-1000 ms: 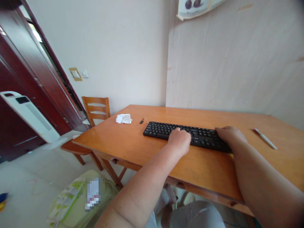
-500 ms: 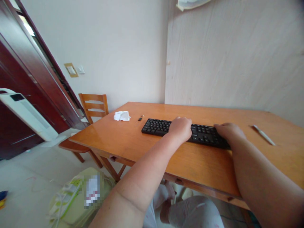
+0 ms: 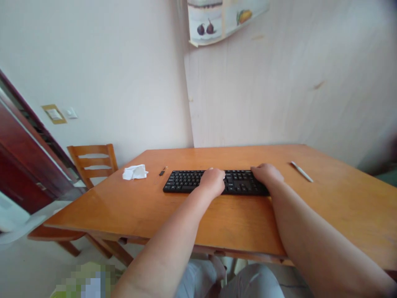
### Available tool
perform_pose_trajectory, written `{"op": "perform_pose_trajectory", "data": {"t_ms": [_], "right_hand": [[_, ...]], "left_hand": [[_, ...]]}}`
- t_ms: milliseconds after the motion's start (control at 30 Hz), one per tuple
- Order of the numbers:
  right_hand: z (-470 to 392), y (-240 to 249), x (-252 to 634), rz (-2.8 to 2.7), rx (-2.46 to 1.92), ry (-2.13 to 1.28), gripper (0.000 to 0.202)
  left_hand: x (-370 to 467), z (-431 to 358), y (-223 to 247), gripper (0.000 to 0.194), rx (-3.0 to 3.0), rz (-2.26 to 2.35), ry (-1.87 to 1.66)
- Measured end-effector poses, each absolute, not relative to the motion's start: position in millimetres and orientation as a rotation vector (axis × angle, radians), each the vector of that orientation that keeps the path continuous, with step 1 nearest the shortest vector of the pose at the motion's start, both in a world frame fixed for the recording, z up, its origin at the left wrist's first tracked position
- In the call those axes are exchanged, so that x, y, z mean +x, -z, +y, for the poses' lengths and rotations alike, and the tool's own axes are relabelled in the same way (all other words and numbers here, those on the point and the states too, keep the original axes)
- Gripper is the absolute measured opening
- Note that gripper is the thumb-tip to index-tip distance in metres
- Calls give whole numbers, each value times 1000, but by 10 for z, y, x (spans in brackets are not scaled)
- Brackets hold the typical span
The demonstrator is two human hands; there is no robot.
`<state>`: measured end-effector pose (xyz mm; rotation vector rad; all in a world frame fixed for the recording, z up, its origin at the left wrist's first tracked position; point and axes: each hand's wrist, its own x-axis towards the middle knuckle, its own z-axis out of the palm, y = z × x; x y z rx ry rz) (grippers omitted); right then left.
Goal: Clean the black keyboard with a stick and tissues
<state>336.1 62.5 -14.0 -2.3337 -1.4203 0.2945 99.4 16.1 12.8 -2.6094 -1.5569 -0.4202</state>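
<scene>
A black keyboard (image 3: 182, 181) lies flat on the wooden table (image 3: 235, 219) in front of me. My left hand (image 3: 212, 181) rests over the middle of its keys with the fingers curled closed; whatever is in them, if anything, is hidden. At the keyboard's right end, my right hand (image 3: 267, 176) grips the edge, thumb on top and the other fingers mostly out of sight.
Left of the keyboard lie a small dark object (image 3: 162, 172) and a crumpled white tissue (image 3: 135, 171). A slim white pen-like object (image 3: 302, 171) lies to the right. Beyond the table's left side stands a wooden chair (image 3: 94, 161); a wall is behind.
My view has swung to the right and up, so a fruit picture now shows on the wall. Both hands stay at about the same places on the keyboard.
</scene>
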Motion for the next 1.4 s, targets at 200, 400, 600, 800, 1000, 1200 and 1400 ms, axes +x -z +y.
{"op": "perform_pose_trajectory", "data": {"t_ms": [200, 400, 600, 800, 1000, 1200, 1400], "right_hand": [[596, 115, 3316, -1403, -2332, -314, 48], [595, 97, 3282, -1391, -2321, -322, 49], [593, 75, 3239, -1360, -2296, -351, 49], [568, 25, 3192, -1317, -2265, -377, 48], [540, -11, 3165, -1303, -2232, -377, 45], [559, -8, 3155, -1282, -2209, -396, 45], [579, 6, 3163, -1274, -2180, -429, 44]], "left_hand": [[889, -46, -111, 34, -2651, -1470, 436], [787, -246, -124, 34, -2718, -1334, 458], [664, -124, -315, 34, -2938, -1306, 463], [742, 357, -411, 31, -2866, -1437, 594], [1014, 738, -281, 32, -2808, -1416, 563], [1125, 768, -229, 34, -2805, -1365, 438], [1089, 566, -259, 38, -2784, -1260, 311]]}}
